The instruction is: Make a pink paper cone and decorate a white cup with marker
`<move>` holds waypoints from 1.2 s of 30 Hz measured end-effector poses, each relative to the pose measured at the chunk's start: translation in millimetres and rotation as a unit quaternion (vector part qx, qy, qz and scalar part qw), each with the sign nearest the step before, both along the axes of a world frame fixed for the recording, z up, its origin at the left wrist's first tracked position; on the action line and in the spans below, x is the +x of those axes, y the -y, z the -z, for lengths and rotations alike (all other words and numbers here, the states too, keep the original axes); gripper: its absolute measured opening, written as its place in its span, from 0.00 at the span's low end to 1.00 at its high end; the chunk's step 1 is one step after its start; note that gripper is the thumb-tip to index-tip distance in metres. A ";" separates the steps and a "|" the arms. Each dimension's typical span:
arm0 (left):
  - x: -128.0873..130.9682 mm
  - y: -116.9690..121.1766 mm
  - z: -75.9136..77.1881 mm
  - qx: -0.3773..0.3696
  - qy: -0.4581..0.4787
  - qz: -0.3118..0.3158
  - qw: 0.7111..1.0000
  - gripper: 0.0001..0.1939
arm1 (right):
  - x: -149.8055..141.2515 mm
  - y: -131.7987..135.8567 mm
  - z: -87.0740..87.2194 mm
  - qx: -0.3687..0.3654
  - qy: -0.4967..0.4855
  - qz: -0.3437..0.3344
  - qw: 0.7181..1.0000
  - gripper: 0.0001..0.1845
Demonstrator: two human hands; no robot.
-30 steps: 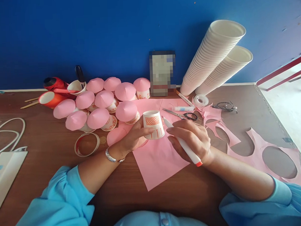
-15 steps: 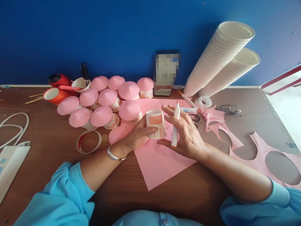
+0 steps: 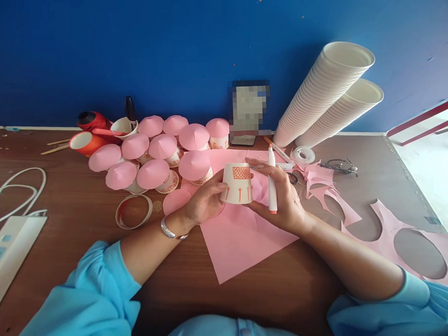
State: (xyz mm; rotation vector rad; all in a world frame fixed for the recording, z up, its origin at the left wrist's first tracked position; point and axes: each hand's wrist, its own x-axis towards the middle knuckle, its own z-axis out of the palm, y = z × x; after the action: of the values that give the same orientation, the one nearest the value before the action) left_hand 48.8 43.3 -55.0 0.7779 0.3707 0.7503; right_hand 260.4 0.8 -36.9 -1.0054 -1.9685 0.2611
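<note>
My left hand (image 3: 203, 204) grips an upside-down white paper cup (image 3: 232, 187) by its left side. Orange marks cover part of the cup: a crosshatched rectangle near the top and several round-ended strokes below. An uncapped white marker (image 3: 272, 186) with an orange tip stands upright, tip up, in my right hand (image 3: 289, 200). The fingers of that hand reach to the cup's right side; whether they press on it is hard to tell. Under both hands lies a pink paper sheet (image 3: 227, 256).
Several decorated cups with pink cone tops (image 3: 194, 165) stand at left. Two tall cup stacks (image 3: 316, 86) lean near the blue wall. Pink scraps (image 3: 382, 236) lie at right, near clear tape (image 3: 303, 155). A tape roll (image 3: 117, 211) and power strip (image 3: 19, 253) are at left.
The cup has turned, so its crosshatched rectangle now sits further right and more strokes show. My right hand has closed in on the cup's right side, the marker shifting slightly right.
</note>
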 end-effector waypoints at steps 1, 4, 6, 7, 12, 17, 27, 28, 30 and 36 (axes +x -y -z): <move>0.1 -0.2 -0.7 -0.001 -0.003 -0.001 1.000 0.21 | 0.1 0.0 0.2 -0.004 -0.002 0.003 1.000 0.37; -0.4 -0.3 -0.4 -0.014 -0.017 -0.016 1.000 0.21 | 0.0 -0.2 1.3 -0.005 0.001 0.001 1.000 0.38; -1.0 -0.1 0.8 -0.017 -0.031 -0.032 0.999 0.22 | -0.4 -0.4 2.0 0.003 0.003 -0.010 1.000 0.40; -1.3 0.0 1.5 -0.016 -0.036 -0.037 0.999 0.23 | -0.8 -0.5 2.3 0.009 0.003 -0.017 1.000 0.41; -2.6 -0.6 2.9 -0.006 -0.034 -0.038 0.999 0.21 | -2.8 -0.7 2.9 0.024 -0.001 -0.035 0.999 0.42; -2.2 -3.7 3.8 0.008 -0.027 -0.037 0.999 0.19 | -0.6 4.1 -3.5 0.078 -0.007 -0.026 0.997 0.36; -2.2 -4.4 -0.5 -0.013 -0.009 -0.047 0.999 0.17 | -0.8 15.0 -19.6 0.172 0.039 0.014 0.984 0.18; -1.9 -4.4 -0.8 -0.009 -0.007 -0.044 0.999 0.16 | -1.4 15.3 -21.1 0.165 0.037 0.008 0.986 0.15; -1.0 -4.5 -0.7 0.004 0.002 -0.041 0.999 0.14 | -2.7 15.8 -23.4 0.158 0.025 0.001 0.987 0.13; 0.9 -3.4 -2.1 0.015 0.005 -0.039 0.999 0.10 | -4.8 16.5 -25.3 0.146 0.024 0.005 0.989 0.13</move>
State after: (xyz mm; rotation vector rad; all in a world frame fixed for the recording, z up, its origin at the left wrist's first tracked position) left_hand 49.6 46.6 -52.9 0.7913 0.3823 0.8343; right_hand 255.6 -15.7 -11.6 -0.8368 -1.9751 -0.0567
